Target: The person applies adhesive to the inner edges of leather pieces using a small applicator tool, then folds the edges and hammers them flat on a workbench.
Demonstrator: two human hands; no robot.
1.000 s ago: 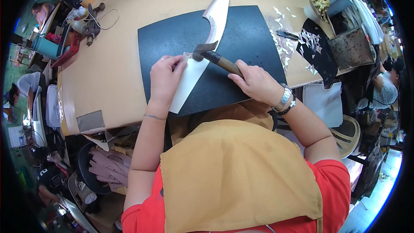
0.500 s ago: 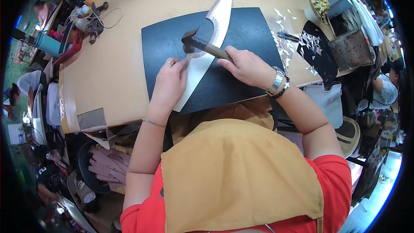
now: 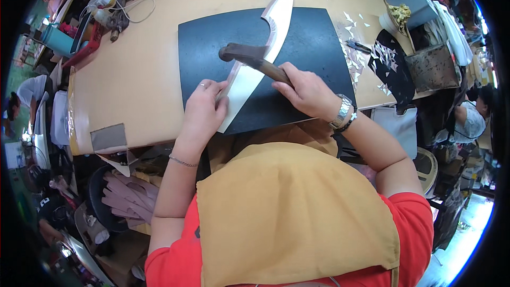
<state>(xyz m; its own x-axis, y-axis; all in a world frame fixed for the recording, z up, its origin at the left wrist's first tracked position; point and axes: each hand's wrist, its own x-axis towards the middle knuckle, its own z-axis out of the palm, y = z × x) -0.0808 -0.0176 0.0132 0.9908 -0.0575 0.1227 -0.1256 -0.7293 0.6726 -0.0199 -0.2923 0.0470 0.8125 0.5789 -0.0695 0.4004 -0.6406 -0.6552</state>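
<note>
A white curved piece [image 3: 245, 84], seemingly leather or sheet material, lies slantwise on a black mat [image 3: 308, 48]; a notched, folded-looking strip runs along its inner curve. My left hand [image 3: 204, 107], a ring on one finger, has its fingers closed at the left edge of the piece's near half. In my right hand [image 3: 312, 94] is a hammer [image 3: 273, 72], gripped by its wooden handle. The hammer's dark, motion-smeared head is over the middle of the white piece, hiding part of the curve. Whether the head touches the piece I cannot tell.
White triangular scraps [image 3: 355, 61] lie right of the mat, beside dark-handled snips [image 3: 358, 46] and a black sheet [image 3: 394, 74]. A rusty metal box [image 3: 433, 69] stands at the right edge. Another hammer [image 3: 118, 21] and a white cord [image 3: 151, 9] lie far left.
The hammer's head has swung slightly left and turned in my right hand. My left hand has slid a little toward me along the white piece's edge. The whole view has shifted slightly.
</note>
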